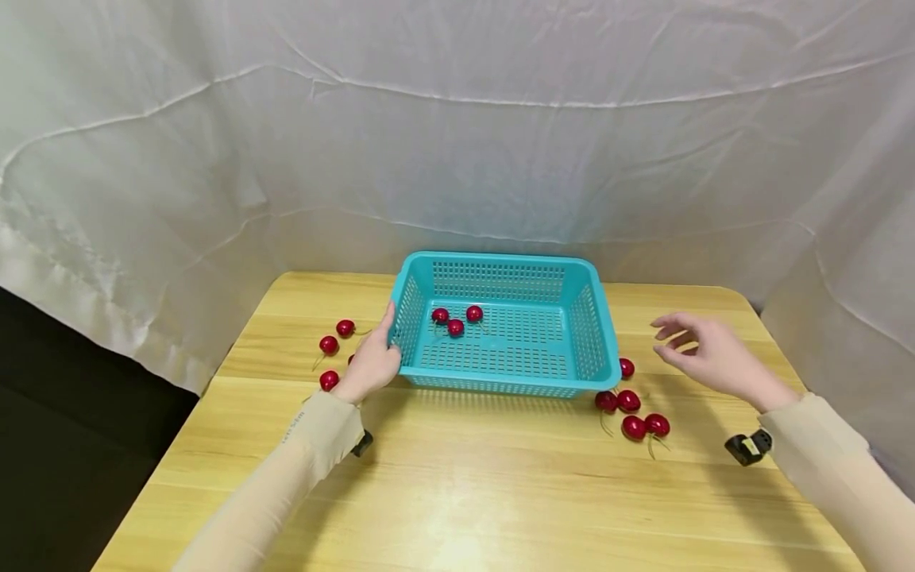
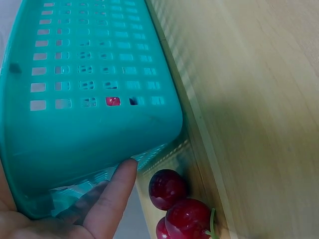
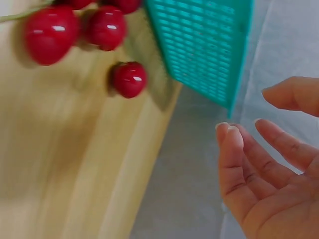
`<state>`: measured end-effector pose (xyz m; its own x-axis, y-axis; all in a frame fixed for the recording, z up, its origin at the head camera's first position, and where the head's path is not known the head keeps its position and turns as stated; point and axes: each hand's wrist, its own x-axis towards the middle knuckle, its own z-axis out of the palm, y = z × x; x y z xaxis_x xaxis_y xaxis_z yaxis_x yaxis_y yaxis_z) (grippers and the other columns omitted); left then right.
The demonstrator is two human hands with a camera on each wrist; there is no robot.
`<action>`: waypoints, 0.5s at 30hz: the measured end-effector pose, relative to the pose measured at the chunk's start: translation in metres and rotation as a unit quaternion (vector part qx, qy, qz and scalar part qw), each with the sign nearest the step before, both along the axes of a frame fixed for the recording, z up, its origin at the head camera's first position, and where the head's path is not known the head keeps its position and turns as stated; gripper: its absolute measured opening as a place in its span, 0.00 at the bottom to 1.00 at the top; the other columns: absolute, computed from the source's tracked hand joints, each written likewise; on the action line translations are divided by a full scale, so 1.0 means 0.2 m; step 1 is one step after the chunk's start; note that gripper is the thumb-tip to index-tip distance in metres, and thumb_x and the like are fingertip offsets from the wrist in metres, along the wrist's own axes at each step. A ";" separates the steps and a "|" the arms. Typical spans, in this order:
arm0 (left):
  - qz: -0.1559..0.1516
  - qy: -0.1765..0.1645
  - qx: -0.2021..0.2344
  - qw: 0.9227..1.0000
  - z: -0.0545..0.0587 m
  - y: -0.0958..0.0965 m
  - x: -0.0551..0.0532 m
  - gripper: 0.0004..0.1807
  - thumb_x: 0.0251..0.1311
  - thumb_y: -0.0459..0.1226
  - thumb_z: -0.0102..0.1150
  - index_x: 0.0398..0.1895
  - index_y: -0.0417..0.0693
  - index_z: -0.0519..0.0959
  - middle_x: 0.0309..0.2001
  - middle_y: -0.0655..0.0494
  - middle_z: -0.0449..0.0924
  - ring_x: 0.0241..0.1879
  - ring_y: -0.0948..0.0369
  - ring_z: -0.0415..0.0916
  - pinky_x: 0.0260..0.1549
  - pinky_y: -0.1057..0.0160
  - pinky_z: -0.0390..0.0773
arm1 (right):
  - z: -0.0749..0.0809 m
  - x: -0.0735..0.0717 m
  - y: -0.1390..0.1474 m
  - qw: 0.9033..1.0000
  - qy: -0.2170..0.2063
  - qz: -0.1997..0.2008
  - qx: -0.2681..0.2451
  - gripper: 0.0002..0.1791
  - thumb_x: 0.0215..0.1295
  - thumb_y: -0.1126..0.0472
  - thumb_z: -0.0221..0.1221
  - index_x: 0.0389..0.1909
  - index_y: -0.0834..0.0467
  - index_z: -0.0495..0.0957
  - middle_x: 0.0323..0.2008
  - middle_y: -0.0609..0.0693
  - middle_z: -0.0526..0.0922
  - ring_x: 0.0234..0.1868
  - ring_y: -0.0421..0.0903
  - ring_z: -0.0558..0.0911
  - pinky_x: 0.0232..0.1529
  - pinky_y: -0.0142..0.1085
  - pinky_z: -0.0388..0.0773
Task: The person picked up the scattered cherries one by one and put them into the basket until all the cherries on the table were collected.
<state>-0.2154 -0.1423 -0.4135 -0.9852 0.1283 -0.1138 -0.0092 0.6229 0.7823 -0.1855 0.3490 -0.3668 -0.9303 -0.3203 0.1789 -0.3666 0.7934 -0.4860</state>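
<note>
"Where's the one basket (image 1: 500, 383) sitting?"

"On the table (image 1: 465, 477), holding three cherries (image 1: 455, 327). The left hand (image 1: 372, 361) is pinching its left rim — a light, even grip should be steadying it best."

"Outside?"

"Five cherries (image 1: 628, 400) are lying right, at least four cherries (image 1: 329, 345) left; the right hand (image 1: 704, 353) is hovering empty, fingers loosely bent."
</note>
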 end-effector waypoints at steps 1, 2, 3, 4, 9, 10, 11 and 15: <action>0.001 -0.001 0.000 1.000 0.00 0.00 0.00 0.43 0.71 0.32 0.38 0.82 0.61 0.33 0.83 0.52 0.39 0.80 0.44 0.48 0.76 0.42 0.55 | -0.01 0.01 0.00 1.000 -0.006 0.002 0.007 0.18 0.65 0.64 0.64 0.54 0.66 0.78 0.43 0.62 0.86 0.37 0.35 0.84 0.34 0.28 0.82; 0.001 -0.001 0.002 1.000 0.00 0.00 0.00 0.43 0.71 0.32 0.38 0.82 0.61 0.33 0.83 0.52 0.39 0.80 0.44 0.48 0.76 0.42 0.55 | -0.03 0.02 0.01 1.000 -0.012 0.005 0.013 0.18 0.65 0.65 0.64 0.54 0.66 0.78 0.43 0.62 0.86 0.37 0.39 0.85 0.35 0.28 0.82; 0.001 -0.002 0.003 1.000 0.00 0.00 0.00 0.43 0.70 0.32 0.38 0.82 0.61 0.32 0.83 0.51 0.39 0.80 0.44 0.48 0.76 0.42 0.55 | -0.04 0.03 0.01 1.000 -0.019 0.008 0.020 0.18 0.65 0.64 0.64 0.54 0.66 0.78 0.43 0.61 0.86 0.37 0.42 0.86 0.35 0.29 0.82; 0.000 -0.003 0.004 1.000 0.00 0.00 0.00 0.43 0.70 0.32 0.38 0.82 0.61 0.32 0.83 0.51 0.39 0.80 0.44 0.48 0.76 0.42 0.55 | -0.06 0.04 0.01 0.999 -0.026 0.011 0.026 0.19 0.64 0.65 0.64 0.54 0.66 0.78 0.43 0.60 0.86 0.38 0.45 0.86 0.36 0.30 0.83; 0.000 -0.002 0.005 1.000 0.00 0.00 0.00 0.43 0.70 0.32 0.38 0.82 0.61 0.32 0.83 0.51 0.40 0.80 0.45 0.48 0.76 0.42 0.55 | -0.13 0.08 0.02 0.996 -0.064 0.048 0.041 0.22 0.63 0.64 0.66 0.55 0.67 0.76 0.42 0.60 0.85 0.40 0.53 0.86 0.37 0.37 0.85; 0.000 -0.001 0.004 1.000 0.00 0.00 0.00 0.43 0.70 0.32 0.38 0.82 0.61 0.32 0.83 0.51 0.40 0.80 0.45 0.48 0.76 0.42 0.55 | -0.14 0.08 0.02 0.995 -0.072 0.055 0.043 0.23 0.62 0.63 0.66 0.56 0.68 0.76 0.43 0.60 0.85 0.41 0.54 0.86 0.38 0.38 0.85; 0.001 -0.001 0.002 1.000 0.00 0.00 0.00 0.43 0.70 0.32 0.38 0.82 0.62 0.32 0.83 0.51 0.40 0.80 0.45 0.48 0.76 0.42 0.55 | -0.16 0.09 0.03 0.994 -0.079 0.063 0.044 0.24 0.62 0.63 0.67 0.56 0.68 0.75 0.43 0.60 0.85 0.41 0.55 0.86 0.38 0.38 0.86; 0.002 -0.001 0.000 1.000 0.00 0.00 0.00 0.43 0.70 0.32 0.38 0.82 0.62 0.32 0.83 0.51 0.40 0.80 0.45 0.48 0.76 0.41 0.55 | -0.19 0.12 0.04 0.990 -0.102 0.081 0.048 0.27 0.60 0.59 0.69 0.57 0.68 0.75 0.43 0.60 0.85 0.40 0.52 0.86 0.37 0.38 0.86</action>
